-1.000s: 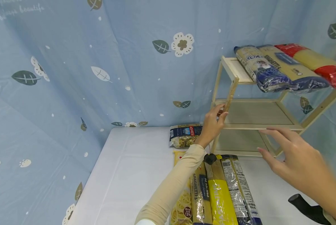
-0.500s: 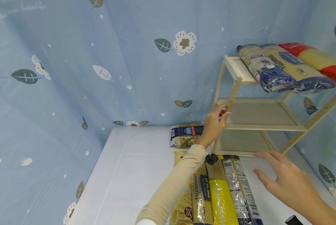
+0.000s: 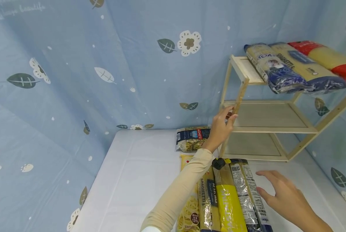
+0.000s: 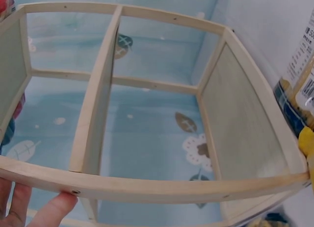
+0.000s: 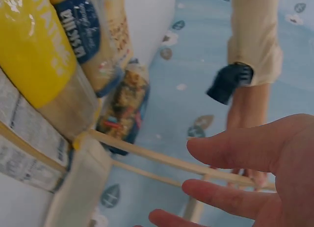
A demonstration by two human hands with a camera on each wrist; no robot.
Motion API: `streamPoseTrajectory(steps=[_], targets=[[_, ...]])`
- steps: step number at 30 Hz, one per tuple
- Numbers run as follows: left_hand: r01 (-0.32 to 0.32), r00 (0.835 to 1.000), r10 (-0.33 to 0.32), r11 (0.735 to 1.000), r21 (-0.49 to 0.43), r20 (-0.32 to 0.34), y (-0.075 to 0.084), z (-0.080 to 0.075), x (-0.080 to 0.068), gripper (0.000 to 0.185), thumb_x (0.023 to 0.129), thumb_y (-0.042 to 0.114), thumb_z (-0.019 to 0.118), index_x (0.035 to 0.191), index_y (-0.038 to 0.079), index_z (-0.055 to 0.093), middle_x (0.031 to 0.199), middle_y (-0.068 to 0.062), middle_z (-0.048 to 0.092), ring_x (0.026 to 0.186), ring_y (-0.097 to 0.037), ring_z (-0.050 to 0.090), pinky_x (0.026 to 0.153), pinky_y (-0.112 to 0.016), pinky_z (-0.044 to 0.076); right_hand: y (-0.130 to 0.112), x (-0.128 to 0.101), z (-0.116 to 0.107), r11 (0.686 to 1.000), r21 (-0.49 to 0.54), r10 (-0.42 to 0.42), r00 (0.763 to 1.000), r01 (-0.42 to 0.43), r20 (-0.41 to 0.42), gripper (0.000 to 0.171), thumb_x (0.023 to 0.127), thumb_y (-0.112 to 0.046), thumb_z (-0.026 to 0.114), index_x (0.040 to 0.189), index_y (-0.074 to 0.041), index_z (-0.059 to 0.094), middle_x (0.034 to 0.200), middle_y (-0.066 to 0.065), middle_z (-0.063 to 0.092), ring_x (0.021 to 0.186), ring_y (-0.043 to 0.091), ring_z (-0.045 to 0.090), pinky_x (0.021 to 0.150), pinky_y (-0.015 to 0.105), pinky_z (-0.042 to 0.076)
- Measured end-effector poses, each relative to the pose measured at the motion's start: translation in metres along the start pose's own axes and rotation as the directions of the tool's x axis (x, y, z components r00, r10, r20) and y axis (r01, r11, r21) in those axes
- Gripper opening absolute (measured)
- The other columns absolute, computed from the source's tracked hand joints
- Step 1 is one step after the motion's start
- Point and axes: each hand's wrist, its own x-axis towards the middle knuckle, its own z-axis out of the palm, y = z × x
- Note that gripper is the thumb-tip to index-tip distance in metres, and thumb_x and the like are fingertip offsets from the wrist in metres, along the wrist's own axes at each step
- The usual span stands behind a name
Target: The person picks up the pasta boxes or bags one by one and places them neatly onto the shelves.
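Left hand [image 3: 220, 129] is pinching the front post of the wooden rack [image 3: 269, 129], which stands at the back right of the worktop [image 3: 138, 174]. Good, hold it steady there. Right hand [image 3: 283, 198] hovers with fingers spread, holding nothing, right beside the grey spaghetti pack [image 3: 248, 193]. I'd grab that pack mid-length so it won't sag.

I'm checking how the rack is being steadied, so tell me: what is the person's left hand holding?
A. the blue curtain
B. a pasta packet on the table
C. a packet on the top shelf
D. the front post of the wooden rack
D. The left hand grips the front post of the wooden rack at the level of the middle shelf; the right hand hovers open beside the spaghetti packets on the table.
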Motion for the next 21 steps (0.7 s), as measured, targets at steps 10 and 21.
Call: streamPoseTrajectory(steps=[10, 21], targets=[[0.006, 1.000, -0.006, 1.000, 0.009, 0.009, 0.000, 0.000, -0.001, 0.038, 0.101, 0.025, 0.047, 0.134, 0.006, 0.049, 0.106, -0.007, 0.062, 0.091, -0.011, 0.060, 0.081, -0.013, 0.045, 0.012, -0.005, 0.035, 0.993, 0.030, 0.103, 0.979, -0.110, 0.174, 0.052, 0.080, -0.027, 0.074, 0.123, -0.003, 0.057, 0.123, 0.028, 0.050, 0.097, 0.047, 0.056, 0.058, 0.059, 0.049], [0.012, 1.000, -0.012, 1.000, -0.001, 0.008, -0.001, 0.000, -0.001, 0.039, 0.101, 0.026, 0.046, 0.136, 0.007, 0.047, 0.108, -0.007, 0.061, 0.093, -0.011, 0.060, 0.081, -0.013, 0.045, 0.029, -0.012, 0.083, 0.970, 0.004, 0.228, 0.920, -0.242, 0.318, 0.059, 0.076, -0.025, 0.078, 0.125, -0.001, 0.054, 0.122, 0.033, 0.044, 0.102, 0.054, 0.047, 0.059, 0.059, 0.049]])
